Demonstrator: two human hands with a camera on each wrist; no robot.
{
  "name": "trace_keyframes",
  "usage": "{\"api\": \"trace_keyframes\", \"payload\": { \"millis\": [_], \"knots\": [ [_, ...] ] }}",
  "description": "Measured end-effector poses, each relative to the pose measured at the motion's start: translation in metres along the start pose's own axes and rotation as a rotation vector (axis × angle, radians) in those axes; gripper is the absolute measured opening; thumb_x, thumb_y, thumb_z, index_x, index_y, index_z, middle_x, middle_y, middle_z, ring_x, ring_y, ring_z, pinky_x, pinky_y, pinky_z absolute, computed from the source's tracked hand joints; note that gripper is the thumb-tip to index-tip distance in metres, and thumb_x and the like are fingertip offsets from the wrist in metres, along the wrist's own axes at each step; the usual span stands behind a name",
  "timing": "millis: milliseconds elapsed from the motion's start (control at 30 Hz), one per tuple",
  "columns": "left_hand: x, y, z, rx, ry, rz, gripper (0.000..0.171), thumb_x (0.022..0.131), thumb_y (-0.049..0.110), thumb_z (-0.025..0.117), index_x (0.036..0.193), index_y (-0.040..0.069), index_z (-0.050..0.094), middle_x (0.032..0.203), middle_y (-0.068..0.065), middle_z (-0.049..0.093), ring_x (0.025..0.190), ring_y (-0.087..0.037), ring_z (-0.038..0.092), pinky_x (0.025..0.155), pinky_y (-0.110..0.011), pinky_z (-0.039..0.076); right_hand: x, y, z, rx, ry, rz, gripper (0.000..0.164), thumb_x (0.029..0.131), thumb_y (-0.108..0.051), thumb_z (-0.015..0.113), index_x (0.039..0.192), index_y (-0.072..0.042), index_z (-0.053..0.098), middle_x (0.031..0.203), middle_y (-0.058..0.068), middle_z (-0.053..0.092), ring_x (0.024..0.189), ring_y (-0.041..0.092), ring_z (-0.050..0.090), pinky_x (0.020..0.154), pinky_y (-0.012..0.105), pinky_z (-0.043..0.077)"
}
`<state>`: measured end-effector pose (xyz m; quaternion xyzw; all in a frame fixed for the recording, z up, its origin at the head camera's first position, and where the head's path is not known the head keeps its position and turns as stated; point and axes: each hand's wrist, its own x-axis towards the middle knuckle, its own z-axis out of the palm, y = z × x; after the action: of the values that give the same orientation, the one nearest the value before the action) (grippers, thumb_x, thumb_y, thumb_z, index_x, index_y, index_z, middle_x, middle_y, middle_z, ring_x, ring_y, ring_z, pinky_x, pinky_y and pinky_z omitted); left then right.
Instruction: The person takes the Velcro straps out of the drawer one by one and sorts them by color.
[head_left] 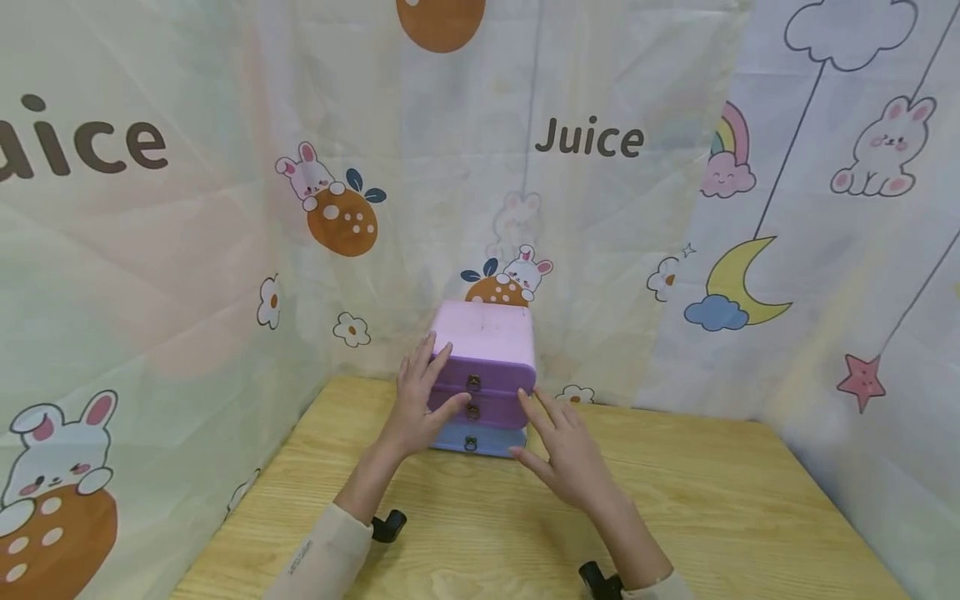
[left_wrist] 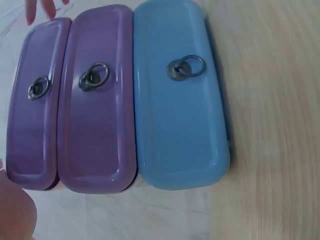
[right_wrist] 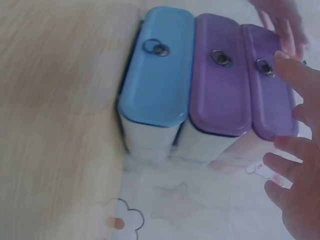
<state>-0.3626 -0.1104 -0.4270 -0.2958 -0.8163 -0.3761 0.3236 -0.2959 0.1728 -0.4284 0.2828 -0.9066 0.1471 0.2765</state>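
Observation:
A small chest of drawers [head_left: 483, 333] with a pink top stands at the back of the table. Its front has two purple drawers [left_wrist: 95, 125] above a blue drawer [left_wrist: 180, 125], each with a small metal ring pull [right_wrist: 157, 48]. My left hand [head_left: 416, 408] lies along the chest's left side, fingers extended up toward the top and thumb across the front. At the right side is my right hand [head_left: 570, 458], fingers spread, with fingertips near the purple drawers' right edge. All three drawers look closed, and neither hand grips a ring.
The wooden table [head_left: 675, 492] extends around the chest. Printed cloth [head_left: 600, 233] with rabbits and flowers hangs behind it and along both sides. A black wrist mount [head_left: 388, 527] shows beside the left forearm, and another black mount [head_left: 598, 581] by the right.

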Motion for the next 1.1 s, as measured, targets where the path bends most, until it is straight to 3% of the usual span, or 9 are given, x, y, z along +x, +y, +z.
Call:
{"api": "trace_keyframes", "payload": {
  "millis": [133,233,333,533,700,933,1100],
  "knots": [
    [0.005,-0.003,-0.005,-0.152,0.017,-0.092,0.077,0.098,0.043,0.071,0.163,0.026,0.034,0.174,-0.012,0.019,0.162,-0.035,0.015,0.124,-0.072,0.014,0.010,-0.007,-0.004,0.011,0.030,-0.028,0.081,0.096,-0.049,0.073,0.162,-0.016,0.039,0.157,0.012,0.050,0.137,0.037,0.053,0.112,0.059,0.047],
    [0.009,-0.006,-0.009,-0.301,0.037,-0.169,0.070,0.100,0.035,0.070,0.161,0.024,0.038,0.170,-0.010,0.030,0.158,-0.034,0.028,0.122,-0.068,0.028,0.017,-0.013,-0.002,0.024,0.029,-0.046,0.080,0.097,-0.050,0.071,0.161,-0.016,0.039,0.152,0.009,0.055,0.132,0.031,0.059,0.107,0.054,0.052],
    [0.014,-0.011,-0.012,-0.399,0.062,-0.207,0.064,0.102,0.028,0.069,0.159,0.020,0.041,0.163,-0.006,0.044,0.152,-0.030,0.040,0.123,-0.058,0.033,0.023,-0.018,0.001,0.052,0.011,-0.056,0.078,0.098,-0.050,0.070,0.162,-0.018,0.039,0.149,0.008,0.057,0.129,0.029,0.061,0.103,0.052,0.055],
    [0.025,-0.023,-0.011,-0.436,0.064,-0.227,0.059,0.103,0.026,0.067,0.156,0.014,0.044,0.153,-0.003,0.058,0.150,-0.024,0.045,0.128,-0.052,0.028,0.033,-0.022,0.008,0.122,-0.020,-0.066,0.077,0.098,-0.049,0.070,0.162,-0.019,0.039,0.147,0.005,0.057,0.128,0.026,0.061,0.100,0.049,0.057],
    [0.033,-0.031,-0.010,-0.456,0.039,-0.259,0.053,0.104,0.031,0.065,0.153,0.017,0.050,0.152,-0.001,0.059,0.149,-0.023,0.045,0.126,-0.053,0.030,0.040,-0.024,0.008,0.205,-0.039,-0.057,0.075,0.099,-0.047,0.070,0.162,-0.020,0.039,0.143,0.006,0.061,0.122,0.024,0.064,0.096,0.047,0.059],
    [0.038,-0.037,-0.007,-0.492,0.053,-0.248,0.046,0.105,0.031,0.063,0.149,0.017,0.055,0.150,-0.002,0.061,0.149,-0.023,0.045,0.127,-0.052,0.030,0.055,-0.026,0.011,0.466,-0.059,-0.030,0.066,0.101,-0.039,0.068,0.158,-0.015,0.045,0.136,0.013,0.066,0.115,0.030,0.068,0.092,0.047,0.060],
    [0.037,-0.039,-0.003,-0.489,0.062,-0.230,0.040,0.105,0.024,0.064,0.144,0.015,0.061,0.152,-0.007,0.059,0.150,-0.027,0.044,0.124,-0.054,0.033,0.058,-0.028,0.017,0.479,-0.065,-0.032,0.062,0.101,-0.036,0.069,0.155,-0.012,0.049,0.134,0.013,0.067,0.113,0.030,0.070,0.092,0.046,0.062]
  ]
}}
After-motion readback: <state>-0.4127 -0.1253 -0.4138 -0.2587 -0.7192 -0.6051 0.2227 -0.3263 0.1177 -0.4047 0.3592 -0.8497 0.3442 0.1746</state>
